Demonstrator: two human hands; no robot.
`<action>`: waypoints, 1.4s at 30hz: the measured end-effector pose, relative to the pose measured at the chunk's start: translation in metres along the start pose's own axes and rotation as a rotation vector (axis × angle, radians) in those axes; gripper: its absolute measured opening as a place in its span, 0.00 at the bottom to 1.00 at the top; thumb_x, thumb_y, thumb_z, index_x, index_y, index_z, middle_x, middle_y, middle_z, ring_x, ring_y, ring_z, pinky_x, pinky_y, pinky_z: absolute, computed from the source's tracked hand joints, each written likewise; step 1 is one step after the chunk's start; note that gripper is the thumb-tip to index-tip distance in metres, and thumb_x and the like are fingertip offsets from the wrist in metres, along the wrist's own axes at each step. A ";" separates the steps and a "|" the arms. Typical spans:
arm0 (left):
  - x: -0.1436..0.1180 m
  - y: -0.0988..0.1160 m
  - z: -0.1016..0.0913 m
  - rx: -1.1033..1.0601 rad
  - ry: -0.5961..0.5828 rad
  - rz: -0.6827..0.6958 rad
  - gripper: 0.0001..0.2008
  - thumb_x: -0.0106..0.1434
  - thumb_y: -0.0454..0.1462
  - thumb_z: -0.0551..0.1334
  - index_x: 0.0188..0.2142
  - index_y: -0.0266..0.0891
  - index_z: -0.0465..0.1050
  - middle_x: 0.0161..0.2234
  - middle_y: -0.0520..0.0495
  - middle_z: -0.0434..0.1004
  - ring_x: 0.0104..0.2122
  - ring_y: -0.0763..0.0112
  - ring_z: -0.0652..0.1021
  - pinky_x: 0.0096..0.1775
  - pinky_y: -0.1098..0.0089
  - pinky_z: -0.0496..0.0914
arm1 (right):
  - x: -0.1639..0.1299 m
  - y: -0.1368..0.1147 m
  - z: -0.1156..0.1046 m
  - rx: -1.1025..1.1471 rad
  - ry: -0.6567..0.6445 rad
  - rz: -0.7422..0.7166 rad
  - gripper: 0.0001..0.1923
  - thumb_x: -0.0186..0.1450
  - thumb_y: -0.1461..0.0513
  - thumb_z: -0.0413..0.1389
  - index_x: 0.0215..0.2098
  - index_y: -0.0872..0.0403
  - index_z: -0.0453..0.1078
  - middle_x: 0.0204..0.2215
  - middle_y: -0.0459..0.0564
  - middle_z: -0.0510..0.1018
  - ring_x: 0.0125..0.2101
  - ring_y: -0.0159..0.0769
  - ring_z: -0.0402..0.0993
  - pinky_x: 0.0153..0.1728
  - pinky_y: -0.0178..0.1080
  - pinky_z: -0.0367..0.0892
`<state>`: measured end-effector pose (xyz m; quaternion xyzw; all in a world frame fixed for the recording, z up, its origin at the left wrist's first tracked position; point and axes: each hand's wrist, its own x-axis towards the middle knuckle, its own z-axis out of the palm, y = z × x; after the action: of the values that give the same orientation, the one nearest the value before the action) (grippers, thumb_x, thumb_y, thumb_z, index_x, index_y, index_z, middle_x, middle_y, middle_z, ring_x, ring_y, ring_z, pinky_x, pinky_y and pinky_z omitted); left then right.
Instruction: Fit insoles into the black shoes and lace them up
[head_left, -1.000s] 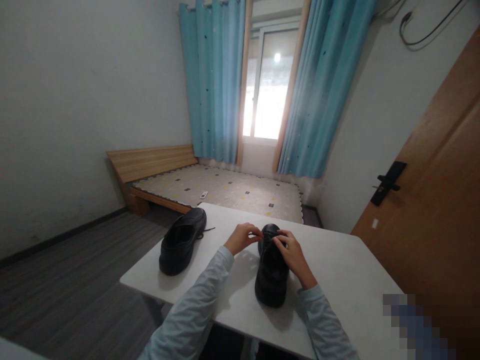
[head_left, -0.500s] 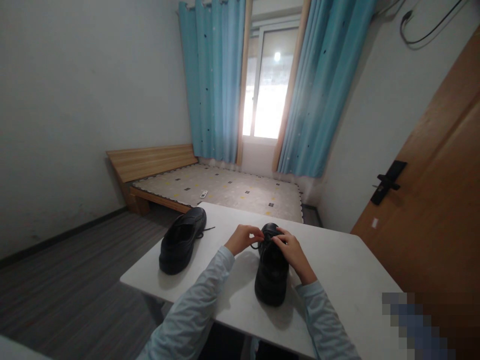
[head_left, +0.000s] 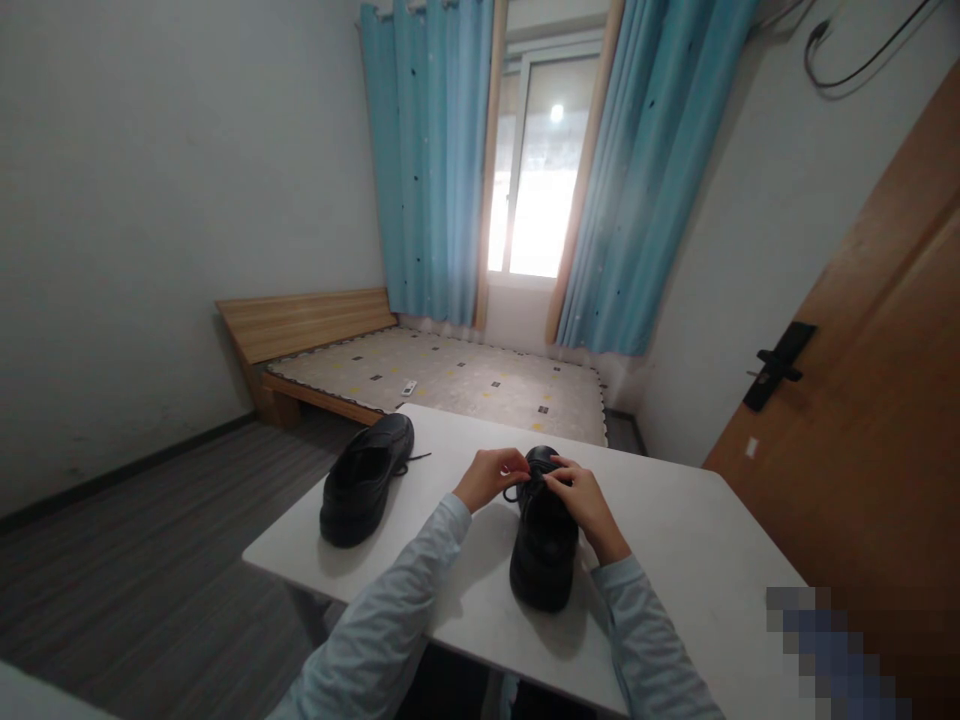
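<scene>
A black lace-up shoe (head_left: 543,555) stands on the white table (head_left: 675,550) in front of me, toe pointing away. My left hand (head_left: 487,477) pinches a black lace at the shoe's left side. My right hand (head_left: 581,503) pinches the lace over the shoe's tongue. Both hands meet above the lacing. A second black shoe (head_left: 364,480) lies apart on the table's left part, with a loose lace end trailing to its right.
Beyond the table stands a low wooden bed (head_left: 420,375) with a patterned mattress and a small remote on it. Blue curtains (head_left: 427,160) frame a bright window. A wooden door (head_left: 862,400) with a black handle is at the right. Grey floor lies to the left.
Both hands have shifted slightly on the laces; a small lace loop now shows by my left hand. The shoes have not moved.
</scene>
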<state>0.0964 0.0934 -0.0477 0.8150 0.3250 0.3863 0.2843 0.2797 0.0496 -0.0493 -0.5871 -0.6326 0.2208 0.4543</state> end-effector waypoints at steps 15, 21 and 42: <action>0.000 0.004 0.002 0.003 0.068 -0.007 0.10 0.61 0.41 0.58 0.33 0.38 0.72 0.29 0.50 0.77 0.30 0.74 0.76 0.33 0.73 0.70 | -0.003 -0.005 -0.002 -0.009 0.116 0.002 0.06 0.50 0.59 0.59 0.21 0.53 0.77 0.40 0.56 0.77 0.42 0.44 0.72 0.47 0.44 0.61; 0.000 0.008 0.000 0.012 0.075 -0.031 0.11 0.60 0.43 0.58 0.34 0.38 0.72 0.30 0.50 0.77 0.30 0.73 0.76 0.32 0.73 0.70 | -0.005 -0.009 -0.016 0.058 0.183 -0.006 0.07 0.50 0.58 0.59 0.20 0.54 0.75 0.38 0.55 0.78 0.41 0.45 0.72 0.47 0.45 0.61; -0.006 0.011 0.005 0.064 -0.067 0.215 0.23 0.51 0.44 0.67 0.47 0.44 0.70 0.49 0.42 0.65 0.52 0.61 0.65 0.55 0.60 0.60 | -0.009 -0.016 -0.041 0.549 0.412 0.011 0.13 0.53 0.54 0.60 0.27 0.57 0.71 0.34 0.52 0.77 0.30 0.34 0.73 0.36 0.43 0.71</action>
<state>0.1012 0.0815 -0.0455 0.8663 0.2384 0.3764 0.2256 0.3045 0.0277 -0.0190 -0.4788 -0.4412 0.2621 0.7123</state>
